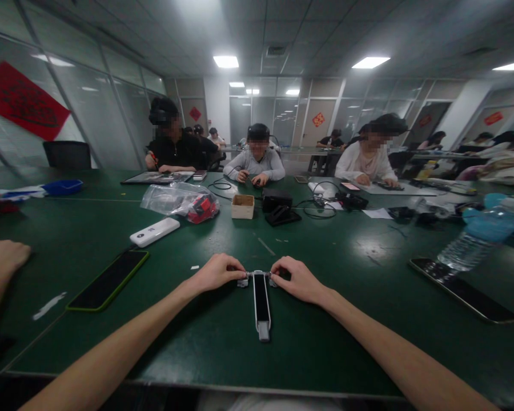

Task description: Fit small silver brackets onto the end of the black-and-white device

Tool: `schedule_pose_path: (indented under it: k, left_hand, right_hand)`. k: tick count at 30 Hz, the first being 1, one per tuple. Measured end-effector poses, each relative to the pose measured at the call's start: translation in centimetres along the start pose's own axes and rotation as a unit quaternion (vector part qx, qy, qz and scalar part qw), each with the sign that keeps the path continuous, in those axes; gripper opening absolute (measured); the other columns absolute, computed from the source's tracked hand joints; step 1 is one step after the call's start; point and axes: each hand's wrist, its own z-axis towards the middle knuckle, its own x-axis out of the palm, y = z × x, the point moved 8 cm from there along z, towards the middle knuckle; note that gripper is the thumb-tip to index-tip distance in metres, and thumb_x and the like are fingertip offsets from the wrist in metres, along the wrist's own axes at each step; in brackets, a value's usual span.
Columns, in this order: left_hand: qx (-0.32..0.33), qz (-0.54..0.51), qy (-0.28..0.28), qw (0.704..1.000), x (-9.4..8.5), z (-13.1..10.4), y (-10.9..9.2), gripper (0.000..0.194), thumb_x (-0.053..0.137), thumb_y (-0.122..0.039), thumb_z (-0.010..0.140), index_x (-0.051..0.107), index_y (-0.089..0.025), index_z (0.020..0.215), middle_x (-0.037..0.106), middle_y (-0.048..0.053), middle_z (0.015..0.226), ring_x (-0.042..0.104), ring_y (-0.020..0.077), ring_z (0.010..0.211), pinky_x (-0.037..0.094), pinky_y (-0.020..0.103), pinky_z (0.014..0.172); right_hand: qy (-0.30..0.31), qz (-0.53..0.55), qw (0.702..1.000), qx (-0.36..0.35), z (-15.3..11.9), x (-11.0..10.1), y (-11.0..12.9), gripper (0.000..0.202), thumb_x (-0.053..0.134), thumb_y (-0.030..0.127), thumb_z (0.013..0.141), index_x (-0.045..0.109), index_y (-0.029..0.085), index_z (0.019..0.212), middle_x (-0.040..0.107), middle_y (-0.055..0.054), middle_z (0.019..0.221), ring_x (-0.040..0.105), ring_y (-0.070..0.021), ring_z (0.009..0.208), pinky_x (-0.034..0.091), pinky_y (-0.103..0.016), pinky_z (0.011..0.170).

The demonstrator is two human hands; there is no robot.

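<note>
Device (262, 302) lay on green table (188, 342), black face up. Left hand (218, 273) pinched left fitting (242, 283), right hand (296, 278) right fitting (273, 282), either side of device's far end. Step seemed two-handed fitting work; next move likely called for steady, matched fingertips.

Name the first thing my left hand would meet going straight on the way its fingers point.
Past the small part it touches, your left hand would probably meet the far end of the white-rimmed black object; depth is unclear.
</note>
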Motion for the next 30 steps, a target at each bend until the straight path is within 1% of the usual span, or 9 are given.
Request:
schedule_pose_path:
  k: [7, 13, 18, 25, 27, 30]
  left_hand:
    - [0.033, 0.032, 0.009, 0.999, 0.3, 0.0, -0.1, 0.022, 0.056, -0.034, 0.086, 0.072, -0.020, 0.091, 0.070, 0.000, 0.085, 0.062, 0.0140, 0.075, 0.041, 0.019, 0.066]
    - [0.097, 0.108, 0.015, 0.989, 0.5, -0.2, -1.4, 0.025, 0.048, -0.032, 0.092, 0.069, -0.018, 0.091, 0.065, 0.003, 0.084, 0.059, 0.0141, 0.076, 0.040, 0.020, 0.068]
    - [0.100, 0.125, 0.012, 0.987, 0.5, -0.4, -1.8, 0.022, 0.048, -0.029, 0.091, 0.067, -0.017, 0.092, 0.062, 0.004, 0.085, 0.058, 0.0146, 0.076, 0.040, 0.021, 0.068]
    - [0.090, 0.119, -0.014, 0.989, 0.3, -0.2, -1.2, 0.016, 0.053, -0.029, 0.089, 0.063, -0.018, 0.091, 0.061, 0.003, 0.087, 0.057, 0.0141, 0.076, 0.040, 0.022, 0.068]
    - [0.085, 0.118, -0.012, 0.989, 0.4, -0.2, -1.1, 0.016, 0.052, -0.029, 0.089, 0.063, -0.018, 0.090, 0.061, 0.002, 0.086, 0.057, 0.0140, 0.075, 0.040, 0.021, 0.066]
    - [0.091, 0.112, 0.003, 0.990, 0.5, -0.2, -1.3, 0.018, 0.049, -0.027, 0.090, 0.064, -0.017, 0.091, 0.062, 0.003, 0.087, 0.057, 0.0142, 0.076, 0.041, 0.022, 0.069]
  right_hand:
    - [0.006, 0.004, 1.000, 0.012, 0.0, 0.0, 0.1, 0.015, 0.055, 0.031, 0.084, 0.062, 0.018, 0.088, 0.060, -0.004, 0.087, 0.054, -0.0153, 0.077, 0.046, -0.030, 0.067]
    - [-0.001, -0.003, 1.000, 0.001, 0.0, 0.1, 0.1, 0.013, 0.055, 0.029, 0.083, 0.062, 0.018, 0.088, 0.060, -0.003, 0.085, 0.054, -0.0152, 0.077, 0.045, -0.030, 0.069]
    - [0.000, -0.003, 1.000, 0.006, 0.1, 0.1, 0.0, 0.014, 0.055, 0.030, 0.084, 0.062, 0.018, 0.088, 0.060, -0.003, 0.086, 0.055, -0.0154, 0.078, 0.045, -0.030, 0.069]
    - [0.003, -0.007, 1.000, 0.004, 0.1, -0.1, 0.4, 0.014, 0.054, 0.029, 0.083, 0.062, 0.018, 0.087, 0.061, -0.004, 0.086, 0.055, -0.0156, 0.078, 0.045, -0.030, 0.070]
    - [0.006, -0.005, 1.000, 0.008, 0.1, 0.0, 0.3, 0.015, 0.054, 0.030, 0.084, 0.062, 0.018, 0.088, 0.061, -0.004, 0.086, 0.055, -0.0157, 0.078, 0.045, -0.030, 0.069]
    - [0.007, -0.002, 1.000, 0.006, 0.1, -0.1, 0.4, 0.015, 0.054, 0.029, 0.084, 0.061, 0.017, 0.088, 0.061, -0.004, 0.086, 0.054, -0.0159, 0.079, 0.046, -0.031, 0.070]
